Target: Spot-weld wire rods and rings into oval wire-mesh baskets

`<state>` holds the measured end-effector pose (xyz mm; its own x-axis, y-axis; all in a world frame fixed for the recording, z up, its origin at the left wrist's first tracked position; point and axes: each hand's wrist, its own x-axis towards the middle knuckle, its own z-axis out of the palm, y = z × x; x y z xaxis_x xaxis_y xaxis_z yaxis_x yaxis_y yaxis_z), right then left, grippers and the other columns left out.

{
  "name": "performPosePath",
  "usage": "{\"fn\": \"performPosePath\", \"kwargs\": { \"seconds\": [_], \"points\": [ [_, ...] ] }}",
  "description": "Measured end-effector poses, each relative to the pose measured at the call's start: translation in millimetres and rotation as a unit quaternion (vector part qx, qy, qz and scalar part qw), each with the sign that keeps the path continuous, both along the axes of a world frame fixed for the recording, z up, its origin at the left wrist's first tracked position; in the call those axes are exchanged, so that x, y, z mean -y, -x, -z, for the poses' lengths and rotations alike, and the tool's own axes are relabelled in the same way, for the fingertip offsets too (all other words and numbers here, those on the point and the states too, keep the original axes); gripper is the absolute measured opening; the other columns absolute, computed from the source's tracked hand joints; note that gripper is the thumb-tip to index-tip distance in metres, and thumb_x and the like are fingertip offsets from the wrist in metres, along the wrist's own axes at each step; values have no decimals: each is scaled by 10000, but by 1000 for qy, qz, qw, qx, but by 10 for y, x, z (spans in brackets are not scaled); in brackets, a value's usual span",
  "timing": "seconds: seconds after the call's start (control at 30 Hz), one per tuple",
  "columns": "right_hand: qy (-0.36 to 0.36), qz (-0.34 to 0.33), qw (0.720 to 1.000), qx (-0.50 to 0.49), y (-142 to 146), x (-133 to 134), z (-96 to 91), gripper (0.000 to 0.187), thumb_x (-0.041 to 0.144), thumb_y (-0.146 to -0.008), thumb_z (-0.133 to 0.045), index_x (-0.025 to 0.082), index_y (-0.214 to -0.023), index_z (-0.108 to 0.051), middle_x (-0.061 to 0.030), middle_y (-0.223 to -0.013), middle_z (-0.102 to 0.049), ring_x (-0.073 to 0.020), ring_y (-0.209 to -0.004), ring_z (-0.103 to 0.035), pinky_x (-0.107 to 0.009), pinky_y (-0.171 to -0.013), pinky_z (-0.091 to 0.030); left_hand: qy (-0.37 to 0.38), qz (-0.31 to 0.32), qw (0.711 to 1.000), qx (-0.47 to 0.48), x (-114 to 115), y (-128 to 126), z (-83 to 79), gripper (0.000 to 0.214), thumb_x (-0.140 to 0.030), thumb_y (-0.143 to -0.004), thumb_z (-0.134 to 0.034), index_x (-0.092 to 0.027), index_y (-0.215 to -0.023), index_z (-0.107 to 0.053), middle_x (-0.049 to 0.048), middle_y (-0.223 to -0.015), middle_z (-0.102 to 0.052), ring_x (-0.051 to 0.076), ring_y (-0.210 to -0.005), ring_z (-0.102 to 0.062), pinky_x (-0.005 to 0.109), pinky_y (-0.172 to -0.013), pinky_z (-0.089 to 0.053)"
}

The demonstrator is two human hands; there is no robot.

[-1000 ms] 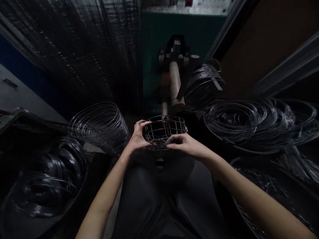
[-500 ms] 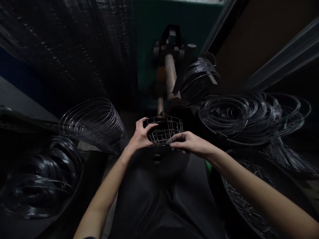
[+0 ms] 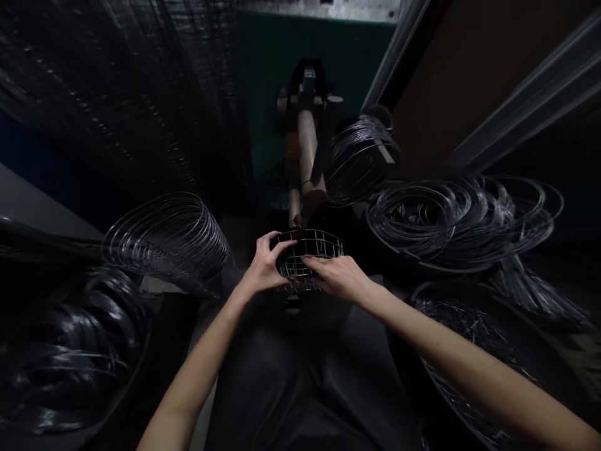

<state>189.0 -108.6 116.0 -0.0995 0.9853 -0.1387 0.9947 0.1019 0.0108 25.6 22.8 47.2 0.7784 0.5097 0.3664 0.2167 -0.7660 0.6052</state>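
Note:
A small round wire basket [image 3: 313, 245] made of thin rings and upright wires sits just in front of my lap, under the tip of a machine arm [image 3: 306, 150]. My left hand [image 3: 263, 268] is closed on the basket's left rim, thumb over the top ring. My right hand [image 3: 339, 275] lies over the near side of the basket, fingers curled onto its wires. Both hands hold it together.
A spring-like stack of wire rings [image 3: 169, 241] lies to the left, darker coils [image 3: 75, 351] below it. Heaps of loose wire rings [image 3: 451, 219] fill the right side, with more wire [image 3: 469, 351] lower right. A green machine body [image 3: 305, 75] stands behind.
The right hand has slid left and up onto the basket's near side. The basket has shifted slightly toward the machine arm. The view has tilted a little.

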Motion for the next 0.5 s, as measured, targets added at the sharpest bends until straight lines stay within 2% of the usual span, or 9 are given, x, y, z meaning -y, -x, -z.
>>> {"fn": "performPosePath", "kwargs": {
  "seconds": [0.1,0.3,0.5],
  "points": [
    [-7,-23,1000,7,-40,-41,-9,367,252,-913,-495,243,-1273,-569,-46,-1209,-666,-210,-889,-695,-272,-599,-491,18,-3,1000,-2,-8,-16,-4,877,-391,-510,-889,-266,-1290,-509,120,-1349,-296,351,-1284,-326,545,-1068,-380],
    [-45,-30,999,-2,-140,-139,-7,350,302,-903,-520,252,-1241,-596,-48,-1169,-686,-212,-867,-696,-267,-587,-461,6,-10,1000,7,-70,-87,-36,853,-390,-534,-877,-250,-1291,-510,126,-1356,-280,349,-1285,-313,540,-1073,-370],
    [-28,-18,999,-20,-199,-180,-57,344,308,-864,-584,257,-1200,-629,-40,-1114,-710,-218,-877,-687,-262,-564,-421,3,-11,1000,1,-86,-84,-42,876,-410,-522,-883,-268,-1296,-499,127,-1358,-282,361,-1286,-314,567,-1062,-366]
  ]
}}
